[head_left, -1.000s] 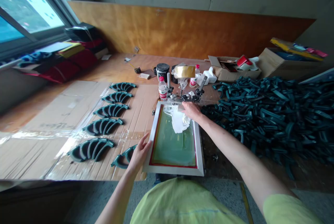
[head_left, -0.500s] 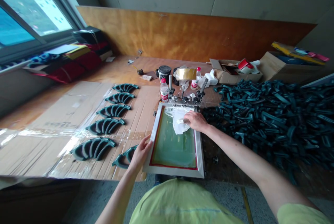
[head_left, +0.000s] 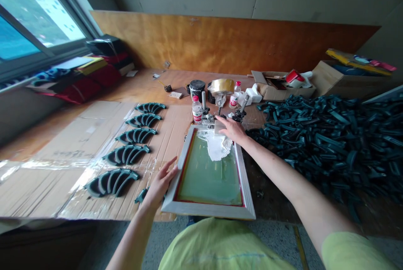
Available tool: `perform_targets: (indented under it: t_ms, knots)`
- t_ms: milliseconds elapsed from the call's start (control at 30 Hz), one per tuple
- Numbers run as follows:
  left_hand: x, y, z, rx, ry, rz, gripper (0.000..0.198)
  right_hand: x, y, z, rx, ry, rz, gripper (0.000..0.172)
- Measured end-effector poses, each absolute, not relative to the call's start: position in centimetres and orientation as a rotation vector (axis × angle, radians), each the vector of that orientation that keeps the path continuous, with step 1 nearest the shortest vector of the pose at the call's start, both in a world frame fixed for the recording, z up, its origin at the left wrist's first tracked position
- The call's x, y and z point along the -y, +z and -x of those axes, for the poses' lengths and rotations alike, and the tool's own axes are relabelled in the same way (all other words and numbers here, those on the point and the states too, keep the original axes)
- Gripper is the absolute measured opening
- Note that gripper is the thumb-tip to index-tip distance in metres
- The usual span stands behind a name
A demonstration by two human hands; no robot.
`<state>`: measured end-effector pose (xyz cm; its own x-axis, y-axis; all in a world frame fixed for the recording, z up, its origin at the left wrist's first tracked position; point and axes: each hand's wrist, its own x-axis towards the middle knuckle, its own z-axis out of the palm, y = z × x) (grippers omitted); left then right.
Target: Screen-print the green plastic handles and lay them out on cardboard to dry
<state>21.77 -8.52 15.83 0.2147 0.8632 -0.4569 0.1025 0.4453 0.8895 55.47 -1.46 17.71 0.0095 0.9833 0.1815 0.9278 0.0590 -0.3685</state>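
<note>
A silk-screen frame [head_left: 248, 192] with a green mesh [head_left: 208, 182] lies in front of me, its near end raised. White ink [head_left: 218, 149] is smeared over the far part of the mesh. My left hand [head_left: 162, 182] is at the frame's left side, fingers stretched out and the fingertips at its edge. At the far end, my right hand [head_left: 233, 129] holds a pale flat scraper [head_left: 219, 127] above the ink, its fingers reaching over the scraper. Dark green curved parts [head_left: 141, 195] lie partly hidden behind my left hand and wrist.
Rows of dark green curved parts [head_left: 126, 154] lie on cardboard [head_left: 85, 131] at left. A large heap of similar parts [head_left: 330, 144] covers the right. Metal clamp posts [head_left: 244, 104], bottles [head_left: 197, 112], a black tub [head_left: 197, 89] and a tape roll [head_left: 222, 86] stand behind the frame.
The frame's near end has come up toward me. My right hand and the scraper have moved from the mesh to the far end. My left fingers have straightened and shifted slightly left.
</note>
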Motion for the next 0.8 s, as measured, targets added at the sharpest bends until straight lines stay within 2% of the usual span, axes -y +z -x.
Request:
perform_targets:
  t_ms: [67,133,267,333,433,467,533,633,700,800]
  knots:
    - [7.6,18.1,-22.0,-1.265,0.705,-1.046,0.066,0.8,18.3,-57.1,1.846,0.099,1.952,0.06]
    - [6.3,20.0,-22.7,-1.234,0.802,-1.076,0.061,1.2,17.8,-59.4,1.675,0.021,1.954,0.047]
    - [2.9,23.2,-25.5,-1.002,1.126,-1.074,0.057,4.5,13.8,-62.5,1.452,0.122,2.083,0.024]
    - [1.1,24.7,-26.9,-0.928,1.168,-1.107,0.054,6.6,11.2,-61.8,1.548,0.245,2.066,0.023]
    - [-0.5,25.9,-28.1,-0.898,1.179,-1.123,0.057,9.0,8.6,-59.2,1.84,0.325,1.936,0.032]
    - [-0.4,25.7,-28.3,-0.9,1.208,-1.108,0.058,9.5,8.2,-58.3,1.932,0.315,1.909,0.033]
    - [0.8,24.3,-28.6,-0.933,1.239,-1.058,0.06,10.1,8.4,-56.7,2.042,0.266,1.898,0.024]
    - [5.0,20.0,-29.1,-1.006,0.878,-0.988,0.065,11.1,10.0,-54.0,2.023,0.171,1.866,0.007]
    - [8.4,16.7,-29.6,-1.02,0.51,-0.89,0.065,12.3,11.1,-51.2,2.047,0.095,1.759,0.009]
    - [12.2,12.8,-29.6,-1.055,0.5,-0.678,0.05,13.9,11.7,-47.8,2.269,0.095,1.438,0.014]
